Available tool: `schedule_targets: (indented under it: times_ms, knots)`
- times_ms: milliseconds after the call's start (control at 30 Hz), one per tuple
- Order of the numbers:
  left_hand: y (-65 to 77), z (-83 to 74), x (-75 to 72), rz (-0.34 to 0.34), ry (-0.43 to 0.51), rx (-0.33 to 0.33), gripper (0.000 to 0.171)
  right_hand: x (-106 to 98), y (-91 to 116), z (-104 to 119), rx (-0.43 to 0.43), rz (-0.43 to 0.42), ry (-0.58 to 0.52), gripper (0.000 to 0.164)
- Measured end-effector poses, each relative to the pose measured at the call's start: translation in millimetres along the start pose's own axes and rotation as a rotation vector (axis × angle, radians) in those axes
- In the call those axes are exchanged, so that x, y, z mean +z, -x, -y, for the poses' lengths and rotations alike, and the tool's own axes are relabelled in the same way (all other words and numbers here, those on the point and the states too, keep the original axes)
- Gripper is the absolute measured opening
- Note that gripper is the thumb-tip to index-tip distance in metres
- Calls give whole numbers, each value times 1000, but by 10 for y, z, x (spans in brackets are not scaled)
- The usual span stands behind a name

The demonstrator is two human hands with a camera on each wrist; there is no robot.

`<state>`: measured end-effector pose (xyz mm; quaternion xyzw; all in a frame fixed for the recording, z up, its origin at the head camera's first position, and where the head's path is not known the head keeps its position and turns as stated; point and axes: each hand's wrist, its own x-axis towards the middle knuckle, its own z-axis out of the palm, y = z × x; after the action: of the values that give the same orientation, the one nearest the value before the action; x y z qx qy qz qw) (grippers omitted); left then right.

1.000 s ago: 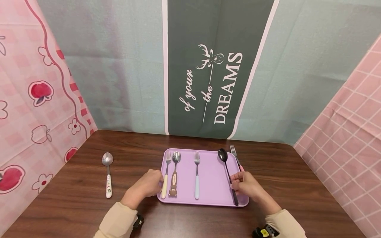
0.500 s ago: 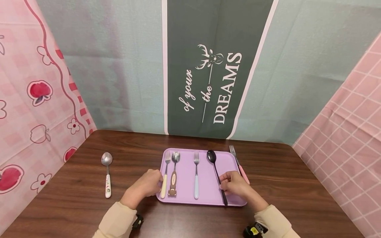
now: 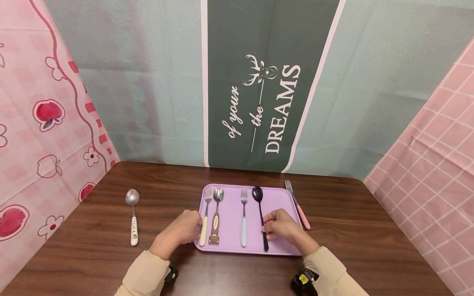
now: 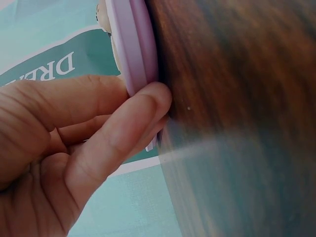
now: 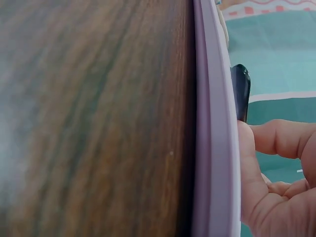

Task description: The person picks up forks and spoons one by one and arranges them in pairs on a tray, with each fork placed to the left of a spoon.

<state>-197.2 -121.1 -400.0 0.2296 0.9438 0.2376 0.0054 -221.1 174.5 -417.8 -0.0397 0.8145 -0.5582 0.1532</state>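
A lilac tray (image 3: 279, 205) lies on the table, its left rim pinched between the thumb and fingers of my left hand (image 3: 187, 228). In the left wrist view the thumb (image 4: 123, 123) sits at the tray's edge. My right hand (image 3: 283, 226) holds the handle of a long black spoon (image 3: 258, 194) over the tray's right half. Part of that handle is hidden by the fingertips. Left of the spoon, a fork with a light blue handle (image 3: 243, 230) lies on the tray. Further left are a spoon with a brown bear handle (image 3: 215, 222) and a fork with a cream handle (image 3: 204, 230).
On the bare wood to the left lies a spoon with a white patterned handle (image 3: 134, 230). A fork with a pink handle (image 3: 303, 217) lies just off the tray's right edge. A printed cloth (image 3: 166, 102) hangs behind the brown table (image 3: 355, 230).
My right hand has carried the black spoon leftward across the tray, toward the blue-handled fork, and the spoon stands straighter. The pink fork handle has come into full view. My left hand stays at the rim.
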Motion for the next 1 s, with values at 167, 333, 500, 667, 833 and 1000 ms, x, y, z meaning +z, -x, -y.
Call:
schedule_targets:
  times_ms: [167, 333, 500, 667, 833, 1000]
  knots:
    - [-2, -6, 5, 6, -2, -7, 25, 69, -36, 29, 16, -44, 28, 19]
    - [-1, -11, 4, 10, 1, -18, 24, 126, -47, 72, 24, -72, 50, 19]
    - [-2, -5, 6, 7, -4, -14, 24, 171, -62, 100, 25, -84, 64, 19]
    - [0, -4, 12, 10, 0, -12, 25, 203, -81, 107, 26, -97, 103, 19]
    - [1, -6, 16, 10, 15, -13, 26, 232, -90, 100, 21, -119, 131, 19]
    - [1, -9, 11, 9, 10, -20, 26, 253, -91, 111, 21, -131, 132, 19]
